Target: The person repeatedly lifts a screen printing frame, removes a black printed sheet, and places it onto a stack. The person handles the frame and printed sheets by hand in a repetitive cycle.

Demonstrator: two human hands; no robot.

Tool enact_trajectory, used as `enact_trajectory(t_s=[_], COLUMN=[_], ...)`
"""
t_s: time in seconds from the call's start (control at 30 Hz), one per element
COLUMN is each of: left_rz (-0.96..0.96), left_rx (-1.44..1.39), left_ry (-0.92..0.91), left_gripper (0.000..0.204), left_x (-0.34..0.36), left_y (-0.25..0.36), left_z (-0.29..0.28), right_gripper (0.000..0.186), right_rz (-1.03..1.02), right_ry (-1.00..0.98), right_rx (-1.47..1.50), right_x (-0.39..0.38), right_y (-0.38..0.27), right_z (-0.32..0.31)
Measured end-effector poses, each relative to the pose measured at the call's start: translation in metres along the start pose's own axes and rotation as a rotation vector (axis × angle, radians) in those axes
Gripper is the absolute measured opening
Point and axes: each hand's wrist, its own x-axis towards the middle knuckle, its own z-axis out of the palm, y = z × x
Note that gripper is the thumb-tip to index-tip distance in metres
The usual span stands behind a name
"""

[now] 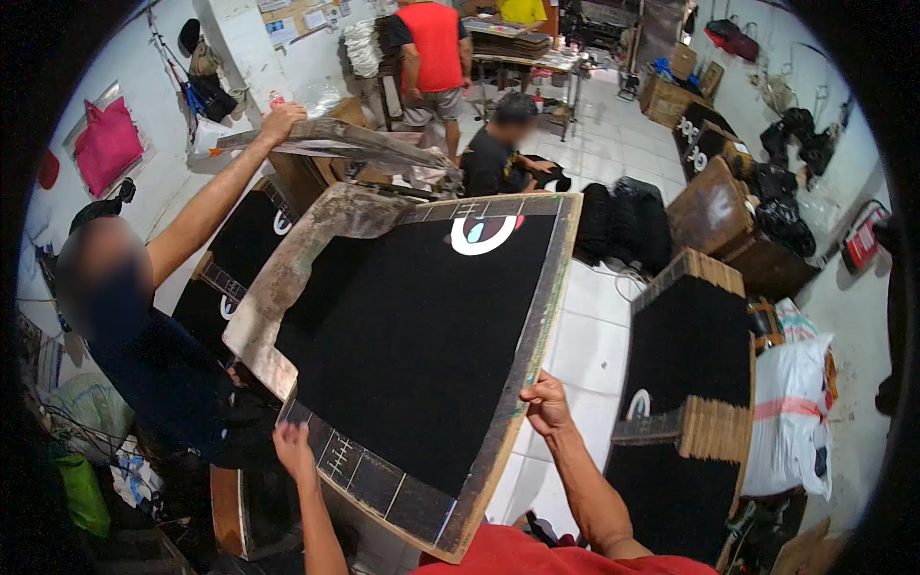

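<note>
I hold a large board (pixel 554 287) carrying black fabric (pixel 402 355) with a white cartoon-eye patch (pixel 482 230) near its far edge and ruled dark strips along its ends. My right hand (pixel 548 402) grips the board's right edge; my left hand (pixel 292 439) has its fingers curled at the lower-left corner. A worn, pale, cut-out panel (pixel 259 321) lies along the fabric's left side. At the left, a co-worker (pixel 134 297) in dark clothes raises an arm, with a hand (pixel 283 125) at a tilted upper frame (pixel 355 139).
Stacks of black-covered boards (pixel 690 345) stand right, beside white sacks (pixel 781 422), black bundles (pixel 623 220) and wooden boxes (pixel 704 211). More boards (pixel 235 249) are at left. A seated person (pixel 494 153) works beyond my board; a person in red (pixel 426 48) stands near a back table (pixel 527 53).
</note>
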Motion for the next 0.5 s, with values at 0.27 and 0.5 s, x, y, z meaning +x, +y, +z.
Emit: enact_trajectory(t_s=[0.27, 0.5], left_rz=[0.406, 0.564], left_rx=[0.153, 0.224], left_ry=[-0.467, -0.651], left_gripper=[0.045, 0.082], left_x=[-0.016, -0.017], left_y=[0.117, 0.283], left_z=[0.155, 0.266], right_gripper=[0.037, 0.046], right_rz=[-0.267, -0.524], right_ry=[-0.061, -0.041], right_rx=[0.033, 0.026], right_x=[-0.209, -0.313], right_y=[-0.127, -0.167], right_z=[-0.052, -0.059])
